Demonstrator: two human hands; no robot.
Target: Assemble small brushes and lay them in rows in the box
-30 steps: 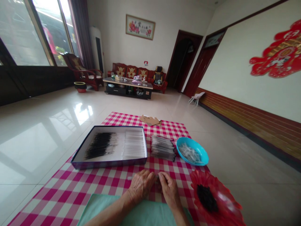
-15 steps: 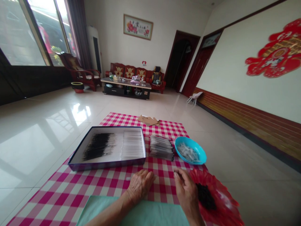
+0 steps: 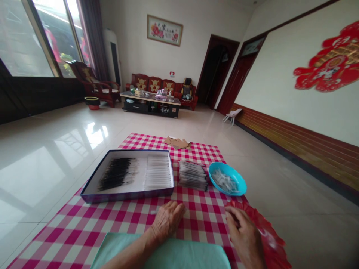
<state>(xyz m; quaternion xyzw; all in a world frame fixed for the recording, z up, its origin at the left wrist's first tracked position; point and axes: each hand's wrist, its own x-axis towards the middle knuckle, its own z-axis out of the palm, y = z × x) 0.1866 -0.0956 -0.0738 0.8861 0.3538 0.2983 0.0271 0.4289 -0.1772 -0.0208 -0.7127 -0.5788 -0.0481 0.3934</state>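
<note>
My left hand [image 3: 169, 219] rests on the checked cloth with its fingers closed around a thin, whitish translucent tube [image 3: 153, 212], whose end sticks out to the left. Over the near side of a red plastic bag [image 3: 270, 239] is my right hand [image 3: 244, 228], its fingers curled together; whatever is in them is hidden. It also covers the dark pieces in the bag. Beyond my hands lies a pile of clear tubes with dark ends [image 3: 193, 175]. A blue bowl [image 3: 241, 185] beside it holds short, pale, translucent pieces.
A shallow box [image 3: 129, 195] on the left holds black thin sticks [image 3: 116, 173] and a row of white tubes [image 3: 157, 172]. Torn cardboard [image 3: 177, 143] lies at the table's far edge. A pale green cloth [image 3: 168, 254] is nearest me. A coffee table [image 3: 151, 98] stands further off.
My right hand has moved right, away from my left hand, and now covers the dark pieces in the red bag. My left hand has stayed in place with the tube.
</note>
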